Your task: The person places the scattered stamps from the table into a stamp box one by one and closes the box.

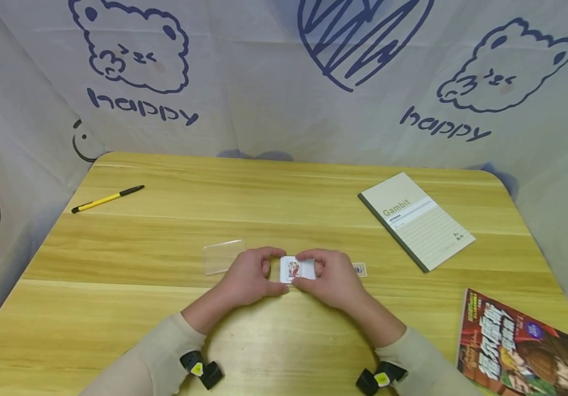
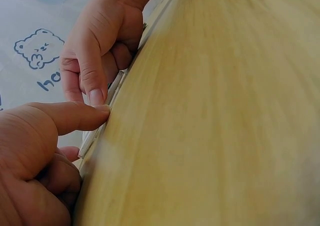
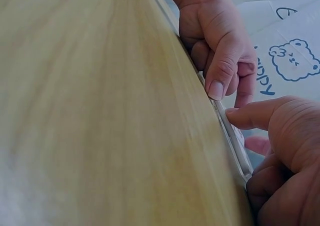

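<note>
A small flat card case (image 1: pixel 284 270) with a white card (image 1: pixel 306 269) on top, printed with a colourful figure, lies at the middle of the table. My left hand (image 1: pixel 249 278) grips the case by its near and far edges, thumb at the near side. From the other side my right hand (image 1: pixel 334 279) pinches the card between thumb and index finger. Edge-on in the right wrist view, the case (image 3: pixel 235 148) looks shallow and clear-rimmed, with white cards inside. Another small card (image 1: pixel 360 269) peeks out beyond my right hand. Behind my left hand lies a clear plastic lid (image 1: pixel 222 257).
A yellow and black pen (image 1: pixel 108 199) lies at the far left. On the right are a Gambit notebook (image 1: pixel 415 220) and, nearer me, a red illustrated magazine (image 1: pixel 522 346). A drawn-on white cloth (image 1: pixel 259 71) hangs behind the wooden table (image 1: pixel 115 308).
</note>
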